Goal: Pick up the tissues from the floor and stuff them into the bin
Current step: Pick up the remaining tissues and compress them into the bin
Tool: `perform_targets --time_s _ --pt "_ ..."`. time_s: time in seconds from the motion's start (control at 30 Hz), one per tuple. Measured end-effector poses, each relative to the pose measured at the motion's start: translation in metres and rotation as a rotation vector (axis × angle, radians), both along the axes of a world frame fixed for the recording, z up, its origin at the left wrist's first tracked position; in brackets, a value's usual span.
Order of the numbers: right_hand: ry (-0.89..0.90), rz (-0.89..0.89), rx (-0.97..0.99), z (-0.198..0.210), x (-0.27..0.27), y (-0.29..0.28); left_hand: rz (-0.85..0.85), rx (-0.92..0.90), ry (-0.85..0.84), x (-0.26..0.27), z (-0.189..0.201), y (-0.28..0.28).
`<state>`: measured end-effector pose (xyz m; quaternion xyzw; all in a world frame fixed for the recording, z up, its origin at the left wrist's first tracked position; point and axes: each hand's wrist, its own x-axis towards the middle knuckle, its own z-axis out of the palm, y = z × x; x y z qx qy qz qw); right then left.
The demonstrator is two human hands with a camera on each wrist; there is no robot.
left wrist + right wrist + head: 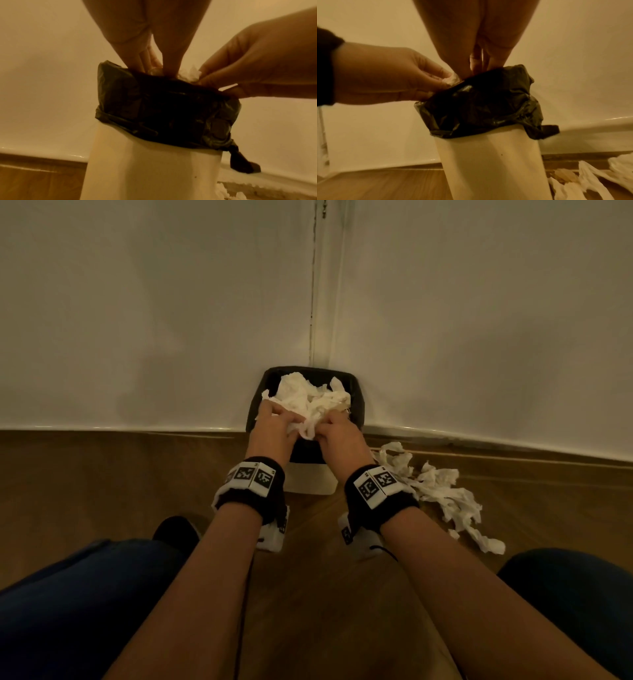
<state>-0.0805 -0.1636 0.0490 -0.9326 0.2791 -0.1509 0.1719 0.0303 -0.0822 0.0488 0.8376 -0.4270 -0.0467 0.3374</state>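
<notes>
A pale wall (154, 313) meets a brown wooden floor (102, 467) in the far corner, and there stands the bin (310, 482), a smooth cream tub with a crinkly black bag (358, 409) folded over its rim. I have both hands at its mouth. My left hand (274, 429) and right hand (339, 433) each have their fingers curled into a fluffy white wad of tissues (308, 398), which sits heaped above the rim, not yet down inside. More tissues (442, 491), thin, torn and crumpled strips, lie on the floor just right of the bin.

To stuff well, I judge I should press straight down through the middle of the wad, letting it compress. The paper is soft and springy, so it will likely puff back up unless pushed deep. The bag is loose and slippery; I would keep my fingers off its edge so it does not slide into the bin.
</notes>
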Motion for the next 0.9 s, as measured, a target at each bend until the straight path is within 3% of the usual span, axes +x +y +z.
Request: perform_targets --time_s 0.13,0.27,0.5,0.77,0.9 --pt "-0.015 0.013 -0.077 -0.009 -0.001 0.014 -0.058 0.149 -0.098 0.000 0.000 -0.003" --pt "0.167 0.054 -0.218 -0.017 -0.001 0.014 -0.082 0.333 -0.192 -0.002 0.006 -0.007" --pt "0.276 0.000 -0.203 -0.013 0.005 0.009 -0.143 0.571 -0.405 -0.015 0.012 -0.012" --pt "0.517 0.049 -0.091 0.001 0.017 -0.005 -0.076 0.691 -0.167 -0.013 0.009 -0.032" --pt "0.577 0.081 -0.102 0.009 0.015 -0.005 -0.131 0.731 -0.208 -0.013 0.009 -0.022"
